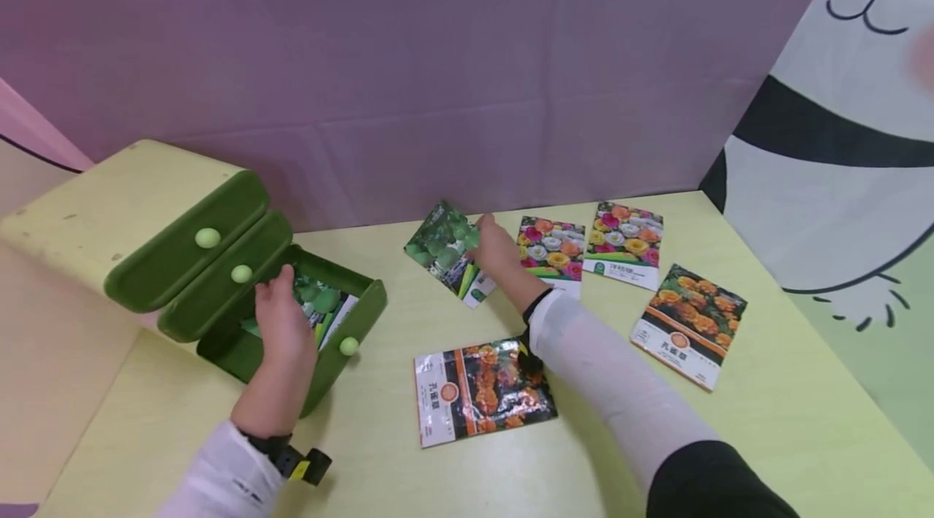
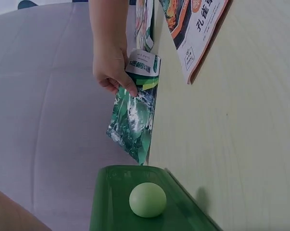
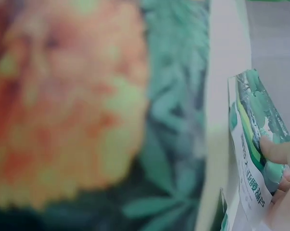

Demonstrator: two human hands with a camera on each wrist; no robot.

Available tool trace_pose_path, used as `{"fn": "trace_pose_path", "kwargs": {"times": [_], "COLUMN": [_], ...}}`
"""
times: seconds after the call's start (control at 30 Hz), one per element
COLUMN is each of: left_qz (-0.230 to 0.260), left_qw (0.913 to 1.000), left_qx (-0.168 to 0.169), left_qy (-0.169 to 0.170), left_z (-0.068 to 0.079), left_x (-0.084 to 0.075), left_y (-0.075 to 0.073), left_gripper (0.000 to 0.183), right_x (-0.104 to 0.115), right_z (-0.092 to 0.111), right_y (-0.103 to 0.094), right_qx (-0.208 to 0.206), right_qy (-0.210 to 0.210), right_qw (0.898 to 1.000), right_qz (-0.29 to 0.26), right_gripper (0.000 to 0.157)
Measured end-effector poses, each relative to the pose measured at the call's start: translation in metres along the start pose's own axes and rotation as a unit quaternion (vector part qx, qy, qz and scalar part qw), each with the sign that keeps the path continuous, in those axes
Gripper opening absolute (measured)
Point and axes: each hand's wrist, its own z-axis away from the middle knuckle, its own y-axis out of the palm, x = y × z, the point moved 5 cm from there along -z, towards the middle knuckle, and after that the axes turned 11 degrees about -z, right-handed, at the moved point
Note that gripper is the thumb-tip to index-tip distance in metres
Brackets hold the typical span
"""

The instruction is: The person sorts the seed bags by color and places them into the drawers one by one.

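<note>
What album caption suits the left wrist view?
Right hand pinching a green packet, green drawer and pale knob in the foreground.

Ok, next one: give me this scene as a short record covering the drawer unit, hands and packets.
Drawer unit: cream body, three green fronts, lowest drawer pulled open
Drawer contents: green-pictured packet
Left hand: at the open drawer
Right hand: pinches another green packet
Table: two multicoloured-flower packets, two orange-flower packets

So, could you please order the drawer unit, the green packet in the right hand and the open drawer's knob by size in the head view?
1. Drawer unit
2. Green packet, partly covered
3. Open drawer's knob
</note>
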Motion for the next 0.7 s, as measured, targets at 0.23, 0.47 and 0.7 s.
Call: {"fn": "trace_pose_path", "kwargs": {"times": [0.23, 0.47, 0.7], "left_qz": [0.014, 0.015, -0.018], "left_qw": [0.9943, 0.9810, 0.9738], "left_qx": [0.105, 0.193, 0.225], "left_qy": [0.005, -0.006, -0.033], "left_z": [0.003, 0.003, 0.004], "left_x": [0.002, 0.001, 0.010], "left_y": [0.012, 0.030, 0.044], "left_gripper": [0.077, 0.076, 0.075], "right_x": [-0.006, 0.002, 0.018], "right_z": [-0.003, 0.000, 0.013], "right_y": [-0.018, -0.032, -0.028], "right_qx": [-0.008, -0.006, 0.025], "right_qy": [0.036, 0.082, 0.105], "right_qw": [0.989, 0.962, 0.922], "right_qz": [-0.142, -0.261, -0.371], "right_gripper": [0.038, 0.040, 0.040]}}
